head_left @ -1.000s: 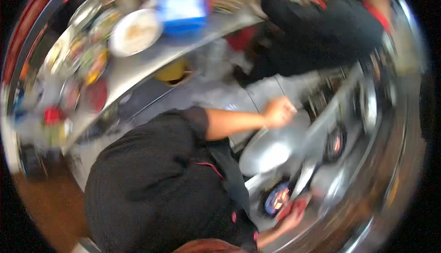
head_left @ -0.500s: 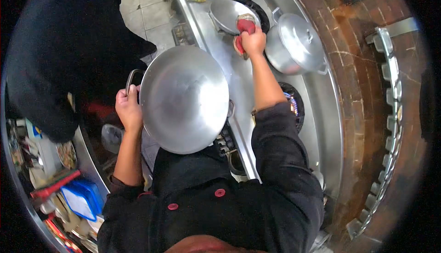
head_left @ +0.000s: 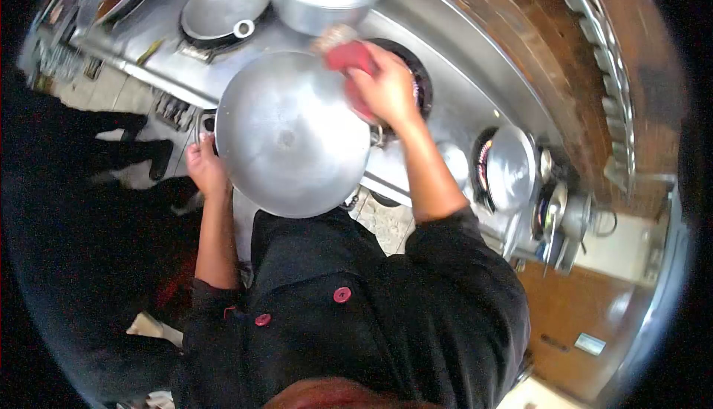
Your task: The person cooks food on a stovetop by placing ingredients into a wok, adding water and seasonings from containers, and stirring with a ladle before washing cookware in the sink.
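Left of centre, your left hand (head_left: 207, 167) pinches the handle (head_left: 198, 128); mid-frame, the wide pan (head_left: 286, 141), apparently being steadied; upper centre, your right hand (head_left: 391, 88) clutches the red cloth (head_left: 350, 57) by its rim! Next move wants that handle steady.

Between the left grip (head_left: 206, 165) and right grip (head_left: 386, 86), a wok (head_left: 286, 141), with a side handle (head_left: 200, 124) at the left grip and a cloth (head_left: 350, 60) in the right. On the desk (head_left: 453, 115), a small pan (head_left: 225, 6) ahead of the left grip, a pot (head_left: 321, 14) ahead and left of the right grip, a burner (head_left: 424, 86) just right of it. Farther right, a shallow pan (head_left: 511, 170); left of the left grip, a co-worker (head_left: 89, 260).
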The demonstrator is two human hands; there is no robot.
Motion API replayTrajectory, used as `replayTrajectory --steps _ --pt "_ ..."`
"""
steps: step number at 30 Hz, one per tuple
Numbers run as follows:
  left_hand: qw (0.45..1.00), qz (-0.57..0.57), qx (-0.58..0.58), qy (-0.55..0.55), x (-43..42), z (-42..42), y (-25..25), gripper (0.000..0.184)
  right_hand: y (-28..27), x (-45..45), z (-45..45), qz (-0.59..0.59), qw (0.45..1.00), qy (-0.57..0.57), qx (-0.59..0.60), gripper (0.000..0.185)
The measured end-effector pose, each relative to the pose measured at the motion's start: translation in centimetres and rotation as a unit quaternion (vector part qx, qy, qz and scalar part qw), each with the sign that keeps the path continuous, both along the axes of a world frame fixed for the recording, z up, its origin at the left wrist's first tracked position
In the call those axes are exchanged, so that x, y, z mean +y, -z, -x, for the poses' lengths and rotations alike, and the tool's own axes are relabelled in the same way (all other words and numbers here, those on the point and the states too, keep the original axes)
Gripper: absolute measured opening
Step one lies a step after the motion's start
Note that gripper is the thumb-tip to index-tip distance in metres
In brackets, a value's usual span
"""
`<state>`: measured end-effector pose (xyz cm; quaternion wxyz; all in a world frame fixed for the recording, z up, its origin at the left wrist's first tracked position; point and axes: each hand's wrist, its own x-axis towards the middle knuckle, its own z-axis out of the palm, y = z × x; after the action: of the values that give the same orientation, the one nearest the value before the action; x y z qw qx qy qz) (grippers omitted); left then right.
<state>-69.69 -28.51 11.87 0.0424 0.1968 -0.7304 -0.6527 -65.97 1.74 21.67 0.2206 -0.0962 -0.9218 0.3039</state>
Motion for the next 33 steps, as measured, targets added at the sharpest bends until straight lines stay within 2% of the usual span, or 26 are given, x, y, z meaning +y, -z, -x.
replayTrajectory --steps 3,5,7,8,9,10,11,12,13,14,16,18,19,20,21,22,23,24,25,27,29,31,33 --pt "0.995 -0.047 -0.025 0.089 6.3 0.2 -0.1 0.026 -2.4 5.8 -11.0 0.026 0.981 0.171 -0.090 0.044" --pt "0.986 -0.135 0.014 0.095 11.0 0.7 1.9 0.026 -1.5 9.8 -18.2 0.022 0.961 0.251 -0.116 0.044" --pt "0.990 -0.026 -0.029 0.132 15.5 1.2 1.9 0.026 0.5 11.3 -23.6 0.077 0.945 0.284 -0.145 0.044" --pt "0.985 -0.122 -0.024 0.124 18.1 1.8 4.1 0.024 1.5 11.3 -25.7 0.117 0.936 0.301 -0.139 0.043" --pt "0.969 -0.219 -0.021 0.113 20.3 2.1 6.0 0.022 3.5 11.3 -27.6 0.095 0.936 0.310 -0.136 0.041" --pt "0.969 -0.216 -0.022 0.119 21.9 2.0 5.9 0.022 3.9 10.6 -28.6 0.125 0.935 0.305 -0.134 0.042" --pt "0.949 -0.294 -0.042 0.104 23.3 1.7 5.6 0.020 4.2 9.9 -29.3 0.155 0.932 0.299 -0.132 0.043" --pt "0.923 -0.370 -0.062 0.085 24.5 1.1 5.3 0.018 6.1 9.7 -30.2 0.085 0.928 0.340 -0.128 0.043" --pt "0.926 -0.361 -0.068 0.085 25.3 1.9 7.2 0.018 9.3 9.9 -31.4 0.018 0.917 0.376 -0.129 0.044" --pt "0.912 -0.388 -0.076 0.110 25.1 3.6 10.4 0.016 12.7 10.6 -32.6 -0.036 0.931 0.355 -0.079 0.048" --pt "0.904 -0.399 -0.087 0.130 23.7 2.7 12.6 0.014 14.5 10.6 -33.6 -0.051 0.917 0.388 -0.081 0.052" --pt "0.916 -0.320 -0.044 0.239 22.6 1.1 11.1 0.018 16.4 11.6 -34.1 -0.070 0.916 0.390 -0.063 0.054" --pt "0.920 -0.310 -0.045 0.237 21.1 -0.2 11.6 0.018 17.0 12.1 -34.6 -0.042 0.925 0.370 -0.080 0.055" --pt "0.957 -0.063 0.027 0.282 18.8 -1.5 12.8 0.021 17.1 11.9 -35.1 -0.039 0.920 0.371 -0.118 0.054" --pt "0.928 0.184 0.100 0.308 17.1 -3.0 13.1 0.024 16.7 11.8 -35.4 -0.038 0.914 0.373 -0.152 0.054" --pt "0.871 0.362 0.211 0.256 15.7 -7.0 12.2 0.031 16.3 11.7 -36.0 -0.035 0.914 0.376 -0.146 0.054" --pt "0.868 0.357 0.144 0.313 13.8 -9.0 14.9 0.034 15.6 11.4 -36.9 -0.036 0.931 0.352 -0.089 0.054" --pt "0.771 0.454 0.121 0.430 13.1 -12.5 12.8 0.039 15.0 10.9 -37.9 -0.040 0.944 0.327 -0.033 0.053" --pt "0.719 0.496 -0.018 0.486 13.0 -15.3 11.5 0.041 14.0 10.0 -39.0 -0.043 0.941 0.334 -0.028 0.053" --pt "0.671 0.518 0.013 0.531 11.0 -16.3 17.0 0.043 12.0 8.0 -41.2 0.069 0.946 0.301 -0.096 0.049" --pt "0.676 0.527 -0.057 0.512 11.8 -17.3 16.2 0.043 14.0 5.9 -44.5 0.085 0.941 0.297 -0.134 0.043" --pt "0.600 0.575 -0.062 0.553 12.1 -17.0 16.1 0.042 12.8 3.5 -47.9 0.127 0.940 0.254 -0.188 0.039" --pt "0.631 0.585 0.084 0.503 13.0 -18.7 13.6 0.036 11.3 1.9 -51.2 0.169 0.937 0.252 -0.172 0.039"
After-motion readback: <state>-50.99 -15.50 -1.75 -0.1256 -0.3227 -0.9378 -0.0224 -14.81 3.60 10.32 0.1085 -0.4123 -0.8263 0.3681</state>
